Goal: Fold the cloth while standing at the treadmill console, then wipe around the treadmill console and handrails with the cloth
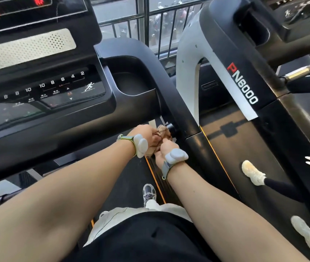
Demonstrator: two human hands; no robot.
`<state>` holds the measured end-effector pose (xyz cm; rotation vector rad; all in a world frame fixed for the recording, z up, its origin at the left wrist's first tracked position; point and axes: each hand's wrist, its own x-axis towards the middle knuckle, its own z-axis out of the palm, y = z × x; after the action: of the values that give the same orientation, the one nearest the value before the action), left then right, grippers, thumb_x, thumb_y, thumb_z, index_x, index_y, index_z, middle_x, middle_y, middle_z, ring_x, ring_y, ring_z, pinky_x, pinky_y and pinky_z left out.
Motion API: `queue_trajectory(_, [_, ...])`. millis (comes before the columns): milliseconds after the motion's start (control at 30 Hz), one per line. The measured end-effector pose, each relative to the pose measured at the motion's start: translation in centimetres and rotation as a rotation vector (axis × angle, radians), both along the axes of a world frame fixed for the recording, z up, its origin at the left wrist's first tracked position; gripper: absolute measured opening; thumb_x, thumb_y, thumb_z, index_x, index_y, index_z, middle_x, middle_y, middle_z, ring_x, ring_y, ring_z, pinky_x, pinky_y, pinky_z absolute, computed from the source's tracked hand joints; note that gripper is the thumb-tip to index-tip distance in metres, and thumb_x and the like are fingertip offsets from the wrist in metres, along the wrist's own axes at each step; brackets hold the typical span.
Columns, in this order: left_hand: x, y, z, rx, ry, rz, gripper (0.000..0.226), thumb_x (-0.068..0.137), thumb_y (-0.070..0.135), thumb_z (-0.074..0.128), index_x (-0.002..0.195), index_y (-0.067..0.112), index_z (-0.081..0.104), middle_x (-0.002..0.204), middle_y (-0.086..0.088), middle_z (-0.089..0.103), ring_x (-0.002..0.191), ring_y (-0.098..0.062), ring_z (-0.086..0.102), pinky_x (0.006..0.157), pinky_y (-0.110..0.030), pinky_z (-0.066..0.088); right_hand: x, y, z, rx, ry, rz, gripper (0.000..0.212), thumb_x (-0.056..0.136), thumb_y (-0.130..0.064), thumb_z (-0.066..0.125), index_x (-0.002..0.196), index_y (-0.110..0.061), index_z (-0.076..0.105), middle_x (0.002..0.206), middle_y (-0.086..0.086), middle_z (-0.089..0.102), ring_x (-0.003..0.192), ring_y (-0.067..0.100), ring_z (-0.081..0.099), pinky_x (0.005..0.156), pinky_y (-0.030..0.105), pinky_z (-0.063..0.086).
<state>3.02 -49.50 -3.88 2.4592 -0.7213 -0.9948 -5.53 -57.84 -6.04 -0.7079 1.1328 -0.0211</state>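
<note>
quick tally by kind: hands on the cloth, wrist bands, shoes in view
bare hands gripping the tan crumpled cloth: 2, left hand, right hand
grey wrist bands: 2
shoes: 3, one grey, two cream
total: 7

Both hands, left hand [146, 133], right hand [166, 151], grip tan cloth [162, 131] against treadmill upright [180, 118].

Both forearms were bare, with no sleeves reaching them. Each wrist carried a rounded pale grey sensor pod on a grey strap edged in yellow-green, one on the left wrist [140, 145] and one on the right wrist [176, 156]. The person wore a black top [150, 241], light cream trousers [116, 216] and a grey-and-white laced trainer [149, 192].
</note>
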Motion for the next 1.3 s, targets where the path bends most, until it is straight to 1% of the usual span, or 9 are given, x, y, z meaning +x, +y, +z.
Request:
queue_trajectory(100, [-0.7, 0.4, -0.1, -0.035, -0.002, 0.007, 0.027, 0.102, 0.039, 0.052, 0.123, 0.038, 0.069, 0.099, 0.004, 0.073, 0.089, -0.019, 0.068, 0.079, -0.028, 0.052, -0.2, 0.2, 0.0, -0.022, 0.025, 0.062, 0.021, 0.107, -0.017, 0.05, 0.091, -0.017, 0.063, 0.121, 0.016, 0.073, 0.119, 0.035, 0.067, 0.098, 0.046, 0.056])
queue_trajectory(200, [-1.1, 1.7, 0.3, -0.068, 0.0, 0.056, 0.032, 0.1, 0.044, 0.054, 0.131, 0.045, 0.064, 0.104, 0.006, 0.074, 0.093, -0.018, 0.069, 0.088, -0.033, 0.056, -0.4, 0.3, -0.4, -0.085, 0.08, 0.222, 0.023, 0.107, -0.01, 0.046, 0.123, -0.001, 0.06, 0.146, 0.027, 0.054, 0.133, 0.042, 0.055, 0.098, 0.044, 0.054])
queue_trajectory(333, [-1.3, 4.0, 1.0, -0.011, -0.049, 0.121, 0.03, 0.095, 0.052, 0.062, 0.122, 0.043, 0.07, 0.098, 0.011, 0.074, 0.09, -0.014, 0.07, 0.083, -0.03, 0.056, -0.4, 0.9, 0.0, -0.111, 0.081, 0.293, 0.033, 0.101, -0.004, 0.052, 0.132, 0.006, 0.054, 0.123, 0.027, 0.067, 0.111, 0.038, 0.069, 0.089, 0.046, 0.061])
queue_trajectory(500, [-1.2, 5.6, 2.4, 0.103, -0.121, 0.24, 0.012, 0.09, 0.032, 0.063, 0.089, 0.028, 0.075, 0.081, 0.004, 0.073, 0.078, -0.021, 0.07, 0.076, -0.038, 0.061, 0.4, 0.6, 1.0, -0.092, 0.025, 0.504, 0.042, 0.102, -0.007, 0.055, 0.143, 0.001, 0.049, 0.115, 0.011, 0.058, 0.081, 0.017, 0.063, 0.058, 0.026, 0.057])
queue_trajectory(633, [-0.1, 5.9, 3.7, -0.012, -0.211, 0.431, 0.031, 0.084, 0.012, 0.053, 0.092, 0.03, 0.078, 0.087, 0.006, 0.076, 0.084, -0.018, 0.07, 0.079, -0.035, 0.06, 1.6, 1.2, 2.4, 0.0, -0.091, 0.387, 0.026, 0.096, -0.002, 0.063, 0.121, -0.004, 0.065, 0.094, 0.01, 0.072, 0.087, 0.025, 0.073, 0.077, 0.042, 0.064])
queue_trajectory(800, [3.2, 4.9, 5.8, -0.219, -0.427, 0.632, 0.023, 0.084, 0.017, 0.062, 0.097, 0.029, 0.077, 0.089, 0.012, 0.072, 0.089, -0.012, 0.065, 0.078, -0.026, 0.051, 6.6, 0.6, 4.8, -0.1, -0.171, 0.34, 0.019, 0.096, -0.01, 0.067, 0.114, -0.007, 0.071, 0.11, 0.021, 0.076, 0.102, 0.032, 0.075, 0.084, 0.047, 0.064])
queue_trajectory(967, [6.3, 5.1, 5.2, -0.146, -0.575, 0.67, 0.032, 0.081, 0.034, 0.079, 0.108, 0.024, 0.065, 0.105, -0.001, 0.061, 0.102, -0.022, 0.055, 0.085, -0.037, 0.053, 12.2, -0.5, 4.0, -0.355, 0.0, 0.491, 0.04, 0.058, -0.055, 0.08, 0.075, -0.019, 0.078, 0.092, 0.005, 0.08, 0.092, 0.026, 0.076, 0.093, 0.046, 0.061])
queue_trajectory(1133, [6.7, 4.2, 4.1, -0.089, -0.388, 0.601, 0.013, 0.086, 0.026, 0.063, 0.098, 0.024, 0.058, 0.092, -0.003, 0.064, 0.086, -0.026, 0.062, 0.068, -0.036, 0.051, 12.3, 0.0, 3.9, -0.399, -0.037, 0.445, 0.013, 0.09, -0.007, 0.072, 0.102, -0.008, 0.075, 0.096, 0.006, 0.076, 0.087, 0.019, 0.071, 0.066, 0.02, 0.059])
queue_trajectory(1300, [6.3, 3.6, 3.4, -0.027, -0.474, 0.579, 0.021, 0.095, 0.028, 0.058, 0.113, 0.022, 0.065, 0.095, -0.007, 0.065, 0.086, -0.027, 0.062, 0.069, -0.033, 0.046, 13.0, 1.0, 3.2, -0.376, -0.111, 0.323, 0.036, 0.076, -0.004, 0.084, 0.098, -0.025, 0.066, 0.096, 0.005, 0.077, 0.088, 0.025, 0.078, 0.078, 0.044, 0.066])
